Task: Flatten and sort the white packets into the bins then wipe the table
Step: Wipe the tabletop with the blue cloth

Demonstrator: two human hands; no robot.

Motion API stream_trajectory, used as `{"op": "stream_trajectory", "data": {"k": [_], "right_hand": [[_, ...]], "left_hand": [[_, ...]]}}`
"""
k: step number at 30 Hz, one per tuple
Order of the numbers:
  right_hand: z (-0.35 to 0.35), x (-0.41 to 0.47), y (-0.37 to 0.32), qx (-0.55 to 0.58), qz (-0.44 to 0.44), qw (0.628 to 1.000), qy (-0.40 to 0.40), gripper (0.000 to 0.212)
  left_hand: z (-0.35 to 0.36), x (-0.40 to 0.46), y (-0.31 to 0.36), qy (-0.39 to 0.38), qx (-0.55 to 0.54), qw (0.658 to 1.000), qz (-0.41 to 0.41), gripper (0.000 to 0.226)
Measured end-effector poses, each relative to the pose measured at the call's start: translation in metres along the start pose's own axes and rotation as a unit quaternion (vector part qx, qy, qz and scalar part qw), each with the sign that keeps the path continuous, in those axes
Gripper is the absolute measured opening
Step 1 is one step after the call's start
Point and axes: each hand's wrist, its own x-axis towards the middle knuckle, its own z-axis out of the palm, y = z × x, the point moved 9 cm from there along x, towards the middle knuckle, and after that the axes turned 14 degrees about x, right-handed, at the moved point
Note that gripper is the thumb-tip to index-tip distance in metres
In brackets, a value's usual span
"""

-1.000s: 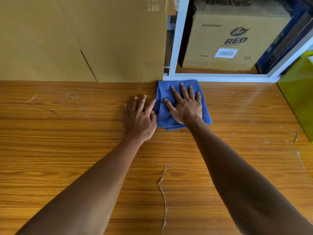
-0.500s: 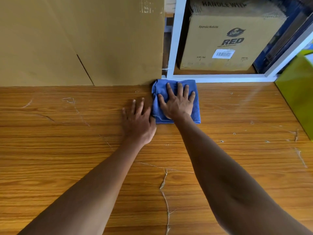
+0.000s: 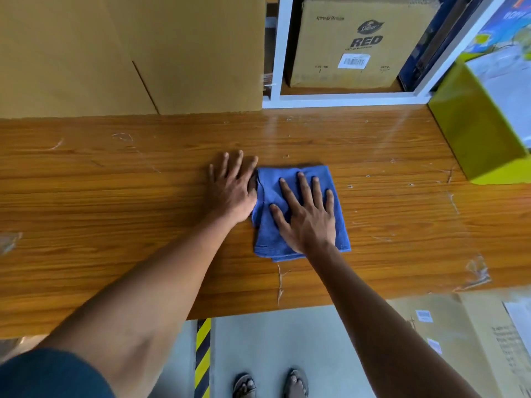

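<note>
Flat under the spread right hand [image 3: 309,216], the folded blue cloth [image 3: 298,214] has been drawn back from the cardboard box [image 3: 184,53] toward mid-table [image 3: 115,225], left hand [image 3: 232,188] spread flat beside it, so wiping is progressing nearward.

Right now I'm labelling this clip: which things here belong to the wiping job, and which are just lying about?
In the job:
cloth
right hand, flat on the cloth
left hand
table

Lying about:
RED box
green bin
big carton
</note>
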Motion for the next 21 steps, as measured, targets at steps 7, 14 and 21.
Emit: {"op": "stream_trajectory", "data": {"k": [7,14,21], "right_hand": [[-0.009,0.08,0.006,-0.018,0.027,0.999,0.0,0.079],[-0.008,0.112,0.007,-0.022,0.023,0.999,-0.021,0.08],[-0.004,-0.027,0.017,-0.019,-0.014,1.0,-0.014,0.075]], "left_hand": [[0.008,-0.027,0.003,0.013,-0.015,0.999,-0.026,0.059],[0.006,-0.023,0.001,0.042,-0.015,0.999,-0.022,0.059],[0.004,-0.025,0.004,0.037,-0.017,0.998,-0.036,0.059]]}}
